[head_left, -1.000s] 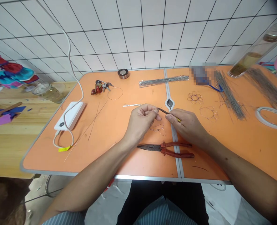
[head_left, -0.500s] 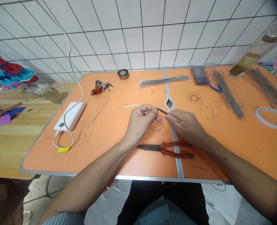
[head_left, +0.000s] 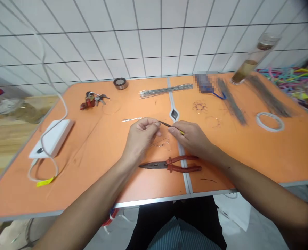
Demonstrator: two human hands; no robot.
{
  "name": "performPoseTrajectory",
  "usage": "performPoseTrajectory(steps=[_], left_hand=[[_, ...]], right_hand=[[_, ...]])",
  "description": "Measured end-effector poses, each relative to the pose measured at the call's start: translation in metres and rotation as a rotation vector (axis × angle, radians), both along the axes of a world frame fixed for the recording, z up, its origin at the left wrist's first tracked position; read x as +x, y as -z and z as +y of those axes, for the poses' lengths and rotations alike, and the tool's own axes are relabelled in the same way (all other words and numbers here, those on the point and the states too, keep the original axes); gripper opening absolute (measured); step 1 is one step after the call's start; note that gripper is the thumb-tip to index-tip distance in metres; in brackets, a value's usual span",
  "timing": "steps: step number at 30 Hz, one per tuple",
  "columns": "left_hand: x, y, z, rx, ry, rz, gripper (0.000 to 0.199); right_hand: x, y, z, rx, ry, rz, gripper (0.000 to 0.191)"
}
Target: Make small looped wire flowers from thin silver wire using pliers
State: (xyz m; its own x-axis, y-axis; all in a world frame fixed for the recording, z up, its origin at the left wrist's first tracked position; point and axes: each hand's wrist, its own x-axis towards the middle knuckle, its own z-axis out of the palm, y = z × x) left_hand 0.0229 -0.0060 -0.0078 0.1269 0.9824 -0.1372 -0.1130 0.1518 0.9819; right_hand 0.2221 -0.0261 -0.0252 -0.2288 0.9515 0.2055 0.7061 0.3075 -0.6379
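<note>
My right hand (head_left: 189,135) is closed round a thin tool (head_left: 165,124) with a dark, slender front and a yellow end; its exact kind is unclear. The tool's tip meets the fingertips of my left hand (head_left: 145,133), which are pinched together. Whatever lies between those fingers is too small to make out. Just below the hands, a bent wire piece with loops (head_left: 162,142) rests on the orange table (head_left: 96,180). Nearer me lie long-nose pliers (head_left: 169,164) with red handles, their jaws pointing left beside my left forearm.
Wire bundles (head_left: 165,91) and a wire flower (head_left: 200,106) lie behind and right of my hands, near a white tape ring (head_left: 258,121). A tall bottle (head_left: 248,66) stands at the back right. Leftward are keys (head_left: 100,99), a tape roll (head_left: 120,83) and a white power bank (head_left: 52,139).
The camera view has turned to the right, so the table's things appear further left. My hands keep the same hold, the tool's tip still at my left fingertips.
</note>
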Motion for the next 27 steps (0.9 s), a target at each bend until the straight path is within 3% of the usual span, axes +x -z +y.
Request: performPoseTrajectory(steps=[4, 11, 16, 27], left_hand=[[-0.002, -0.003, 0.000, -0.060, 0.025, -0.020, 0.021], [-0.006, -0.009, 0.000, -0.202, 0.067, -0.063, 0.025], [-0.006, -0.009, 0.001, -0.200, 0.081, -0.066, 0.030], [-0.006, -0.006, 0.003, -0.132, 0.142, -0.185, 0.033]], right_hand=[[0.002, 0.003, -0.001, 0.011, 0.001, -0.012, 0.038], [0.005, -0.001, -0.005, 0.020, -0.009, -0.063, 0.048], [0.006, 0.000, -0.005, 0.031, -0.024, -0.098, 0.052], [0.020, 0.014, 0.013, 0.214, -0.092, 0.074, 0.036]])
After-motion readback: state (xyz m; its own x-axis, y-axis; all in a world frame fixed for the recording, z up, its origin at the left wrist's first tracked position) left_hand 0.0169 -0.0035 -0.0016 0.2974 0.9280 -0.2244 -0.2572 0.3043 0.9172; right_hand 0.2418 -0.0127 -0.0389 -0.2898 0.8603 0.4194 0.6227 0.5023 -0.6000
